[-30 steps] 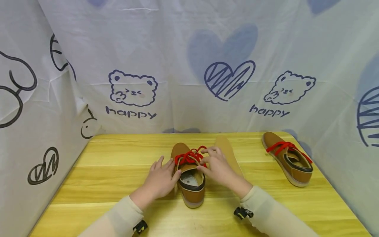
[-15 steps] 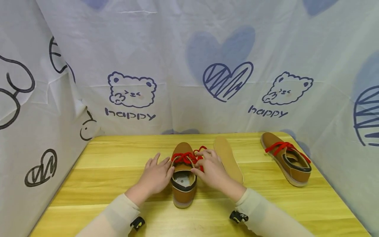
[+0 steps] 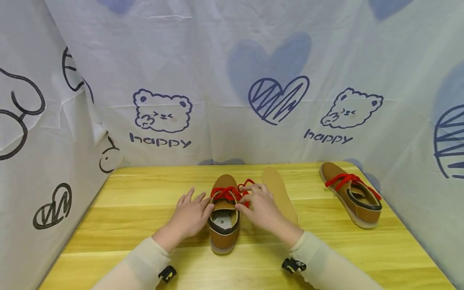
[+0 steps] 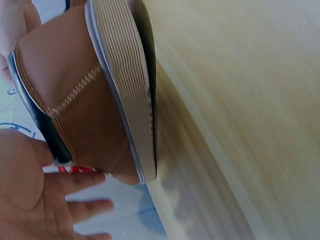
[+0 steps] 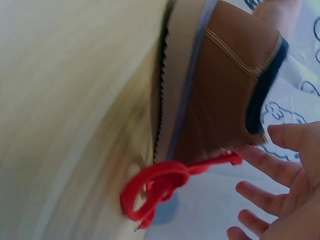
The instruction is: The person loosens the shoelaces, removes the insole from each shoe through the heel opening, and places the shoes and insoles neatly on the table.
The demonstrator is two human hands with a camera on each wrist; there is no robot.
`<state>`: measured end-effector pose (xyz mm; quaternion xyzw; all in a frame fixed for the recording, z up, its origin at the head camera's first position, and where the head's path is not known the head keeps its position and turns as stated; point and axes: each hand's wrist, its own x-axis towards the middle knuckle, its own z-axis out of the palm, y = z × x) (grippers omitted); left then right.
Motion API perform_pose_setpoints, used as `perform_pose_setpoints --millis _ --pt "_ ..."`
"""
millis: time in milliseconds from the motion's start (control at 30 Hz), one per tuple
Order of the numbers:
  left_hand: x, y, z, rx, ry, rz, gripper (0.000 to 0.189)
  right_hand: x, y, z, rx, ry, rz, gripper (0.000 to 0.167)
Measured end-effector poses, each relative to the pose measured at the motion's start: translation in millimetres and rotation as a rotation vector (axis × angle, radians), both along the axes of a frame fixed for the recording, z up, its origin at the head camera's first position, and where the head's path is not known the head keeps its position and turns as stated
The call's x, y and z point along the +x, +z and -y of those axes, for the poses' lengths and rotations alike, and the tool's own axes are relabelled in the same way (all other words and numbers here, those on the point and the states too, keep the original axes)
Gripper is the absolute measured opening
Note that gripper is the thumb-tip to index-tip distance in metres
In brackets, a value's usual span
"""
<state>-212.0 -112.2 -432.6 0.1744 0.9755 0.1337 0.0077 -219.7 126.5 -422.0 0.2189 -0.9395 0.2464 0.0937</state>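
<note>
Hands [image 3: 192, 215] flanking tan suede shoe [image 3: 222, 219], red woven laces [image 3: 228, 192].

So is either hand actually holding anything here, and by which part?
Neither grips. Left hand rests open on the shoe collar's side; right hand touches its red laces with relaxed fingers.

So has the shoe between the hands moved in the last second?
Yes. The shoe has slid a bit toward the person's left: its toe now sits farther from the loose insole lying on the table than before.
</note>
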Motion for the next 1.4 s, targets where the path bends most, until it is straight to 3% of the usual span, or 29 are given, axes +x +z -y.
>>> perform_pose_setpoints --millis 200,333,667,1000,1167,1400 --pt "5.4 6.1 -7.5 0.046 0.128 -0.019 0.059 0.9 10.7 -9 -0.016 -0.008 0.078 0.012" --pt "7.7 11.6 -16.4 0.092 0.171 -0.058 0.064 4.7 16.4 -12 -0.029 0.012 0.123 0.011" --pt "9.5 16.0 -52.5 0.107 0.135 -0.115 0.069 11.2 15.8 -26 -0.005 0.036 0.191 0.010" --pt "8.6 15.7 -81.7 0.043 0.185 -0.021 0.067 15.7 19.4 -44 0.022 0.056 0.223 0.015" --pt "8.7 15.1 -91.7 0.013 0.205 -0.033 0.066 16.9 20.5 -52 0.031 0.062 0.236 0.014" --pt "7.0 12.9 -97.5 0.041 0.191 -0.054 0.069 18.8 21.4 -59 0.034 0.067 0.225 0.010"
